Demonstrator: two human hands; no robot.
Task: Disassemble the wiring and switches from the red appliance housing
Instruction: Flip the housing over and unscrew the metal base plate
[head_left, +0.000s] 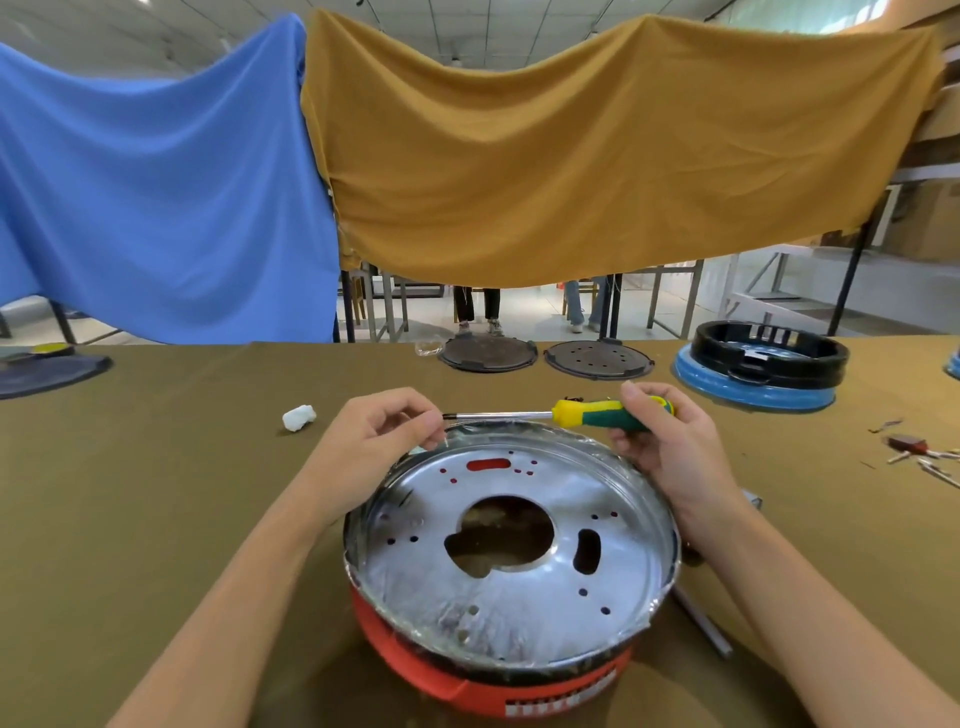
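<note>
1. A round red appliance housing (483, 686) sits on an olive-green cloth-covered table (156, 493), right in front of the person, with a shiny silver metal plate (511, 545) filling its open top; the plate has a large central cutout and many small holes.
2. The left hand (376, 436) hovers over the housing's far-left rim, its thumb and fingertips pinching a tiny pale part too small to identify.
3. The right hand (670, 441), over the housing's far-right rim, grips a yellow-and-green-handled screwdriver (558, 414) whose metal shaft lies level, pointing toward the left hand.
4. A small white crumpled lump (299, 417) lies left of the housing.
5. Beyond the housing rest two dark round discs (543, 356).
6. Far right of the housing, a black ring (769, 358) sits on a blue round base (753, 392), with small loose parts (919, 452) nearer.
7. Behind the table hang a blue cloth (156, 197) and a mustard cloth (597, 156).
</note>
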